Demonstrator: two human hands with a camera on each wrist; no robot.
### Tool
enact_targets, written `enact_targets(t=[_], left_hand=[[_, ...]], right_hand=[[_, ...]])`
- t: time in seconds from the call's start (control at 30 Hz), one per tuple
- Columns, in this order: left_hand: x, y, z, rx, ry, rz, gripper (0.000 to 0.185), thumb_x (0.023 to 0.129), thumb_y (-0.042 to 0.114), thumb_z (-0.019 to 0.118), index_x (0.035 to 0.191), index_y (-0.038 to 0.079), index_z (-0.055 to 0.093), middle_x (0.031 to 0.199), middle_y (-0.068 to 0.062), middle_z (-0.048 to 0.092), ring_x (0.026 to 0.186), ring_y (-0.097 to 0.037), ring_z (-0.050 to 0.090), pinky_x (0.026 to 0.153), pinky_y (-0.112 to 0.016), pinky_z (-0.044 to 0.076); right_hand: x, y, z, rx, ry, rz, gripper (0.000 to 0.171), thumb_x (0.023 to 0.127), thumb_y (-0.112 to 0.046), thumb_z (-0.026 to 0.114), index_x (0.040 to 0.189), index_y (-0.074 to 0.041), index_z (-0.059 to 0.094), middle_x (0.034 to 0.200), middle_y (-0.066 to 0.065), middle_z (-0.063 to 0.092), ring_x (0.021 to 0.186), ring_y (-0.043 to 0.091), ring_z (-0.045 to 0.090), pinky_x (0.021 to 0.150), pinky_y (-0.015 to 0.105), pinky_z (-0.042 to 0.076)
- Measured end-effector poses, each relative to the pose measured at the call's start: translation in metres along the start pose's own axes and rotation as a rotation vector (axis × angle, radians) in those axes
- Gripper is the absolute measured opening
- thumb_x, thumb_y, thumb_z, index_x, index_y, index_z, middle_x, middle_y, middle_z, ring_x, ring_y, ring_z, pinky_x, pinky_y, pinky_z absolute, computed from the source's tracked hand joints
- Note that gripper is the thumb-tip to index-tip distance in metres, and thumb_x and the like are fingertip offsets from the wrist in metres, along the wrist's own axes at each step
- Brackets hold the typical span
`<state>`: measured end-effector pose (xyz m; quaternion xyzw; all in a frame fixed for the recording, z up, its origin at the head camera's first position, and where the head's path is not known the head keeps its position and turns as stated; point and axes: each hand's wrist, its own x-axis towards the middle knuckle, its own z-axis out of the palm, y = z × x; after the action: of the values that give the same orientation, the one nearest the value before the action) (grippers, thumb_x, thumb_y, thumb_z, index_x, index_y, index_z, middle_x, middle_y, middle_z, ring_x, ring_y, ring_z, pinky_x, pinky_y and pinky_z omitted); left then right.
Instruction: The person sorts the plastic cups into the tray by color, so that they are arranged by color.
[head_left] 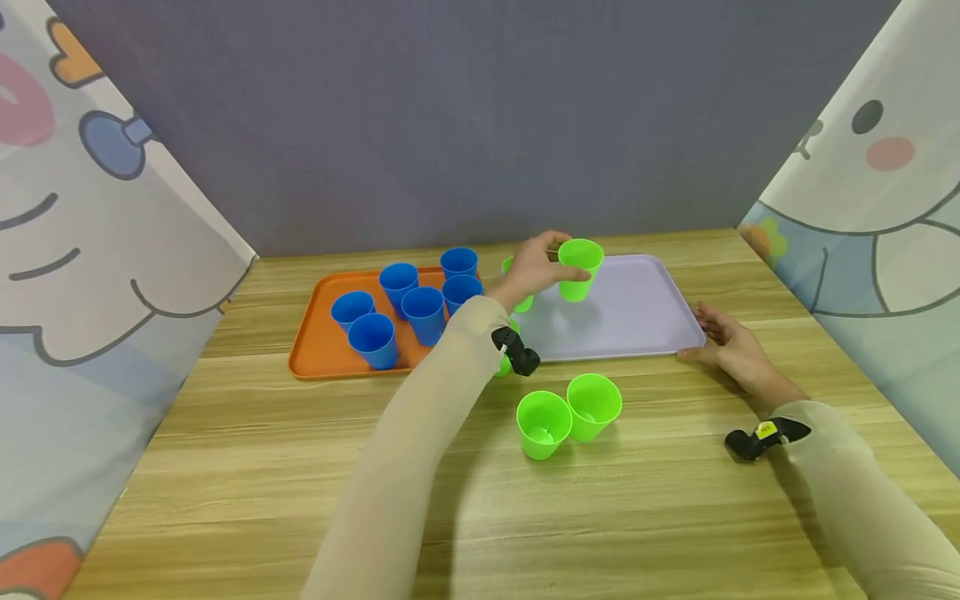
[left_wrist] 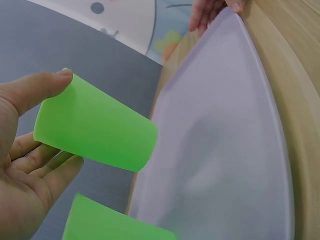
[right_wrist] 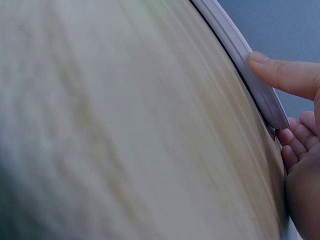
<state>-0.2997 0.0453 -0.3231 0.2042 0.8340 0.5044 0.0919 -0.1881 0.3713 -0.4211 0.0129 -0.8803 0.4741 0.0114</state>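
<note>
A: Bright green plastic cup (head_left: 580, 268), upright, pinched between thumb and fingers of the left hand (head_left: 534, 268). Held above the far left part of the pale lilac plastic tray (head_left: 637, 321), clear of its surface.

B: Tray edges?

A: Right hand (head_left: 731, 343) at the near right corner, thumb against the raised rim, fingers curled at the tray's end. Most of the tray floor bare.

B: Around it?

A: Two more green cups (head_left: 568, 414) touching each other on the wooden table (head_left: 652, 517), near the tray's front edge. Orange tray (head_left: 318, 346) with six blue cups (head_left: 408, 304) just to the left.
</note>
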Motion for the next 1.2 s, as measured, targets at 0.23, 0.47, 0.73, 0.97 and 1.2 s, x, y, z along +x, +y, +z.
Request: enact_targets(t=[0.23, 0.47, 0.73, 0.97, 1.2], left_hand=[[0.007, -0.008, 0.01, 0.03, 0.007, -0.023, 0.07, 0.079, 0.022, 0.086, 0.139, 0.007, 0.054, 0.132, -0.007, 0.06, 0.121, -0.021, 0.056, 0.094, -0.025, 0.049], [0.012, -0.015, 0.022, 0.056, 0.012, 0.007, 0.07, 0.079, 0.019, 0.087, 0.139, 0.005, 0.055, 0.133, -0.01, 0.06, 0.123, -0.024, 0.056, 0.094, -0.025, 0.048], [0.013, -0.017, 0.03, 0.108, -0.015, 0.019, 0.07, 0.083, 0.019, 0.083, 0.142, 0.003, 0.051, 0.137, -0.011, 0.057, 0.125, -0.026, 0.054, 0.096, -0.027, 0.047], [0.014, -0.018, 0.034, 0.177, -0.06, 0.004, 0.07, 0.087, 0.021, 0.079, 0.145, 0.003, 0.046, 0.137, -0.011, 0.057, 0.123, -0.024, 0.055, 0.098, -0.028, 0.046], [0.012, -0.014, 0.034, 0.203, -0.052, -0.062, 0.077, 0.089, 0.029, 0.077, 0.15, 0.002, 0.039, 0.141, -0.012, 0.055, 0.126, -0.024, 0.053, 0.101, -0.029, 0.045]], right_hand=[[0.003, 0.003, -0.001, -0.009, -0.015, 0.012, 0.097, 0.085, -0.008, 0.079, 0.156, 0.005, 0.015, 0.15, 0.034, 0.034, 0.122, 0.021, 0.044, 0.085, 0.004, 0.035], [0.002, 0.001, -0.001, -0.022, -0.013, 0.004, 0.097, 0.085, -0.01, 0.079, 0.156, 0.006, 0.015, 0.15, 0.033, 0.036, 0.121, 0.021, 0.045, 0.084, 0.003, 0.035], [0.0, 0.0, -0.001, -0.007, -0.006, -0.017, 0.097, 0.084, -0.009, 0.08, 0.155, 0.007, 0.016, 0.148, 0.034, 0.037, 0.112, 0.001, 0.043, 0.084, 0.002, 0.035], [-0.001, -0.001, 0.0, 0.003, -0.006, -0.02, 0.096, 0.084, -0.008, 0.079, 0.155, 0.007, 0.016, 0.148, 0.035, 0.036, 0.11, -0.001, 0.042, 0.084, 0.003, 0.035], [-0.002, -0.003, -0.001, -0.012, -0.004, -0.031, 0.096, 0.084, -0.009, 0.079, 0.155, 0.008, 0.017, 0.148, 0.035, 0.037, 0.11, -0.003, 0.041, 0.084, 0.002, 0.035]])
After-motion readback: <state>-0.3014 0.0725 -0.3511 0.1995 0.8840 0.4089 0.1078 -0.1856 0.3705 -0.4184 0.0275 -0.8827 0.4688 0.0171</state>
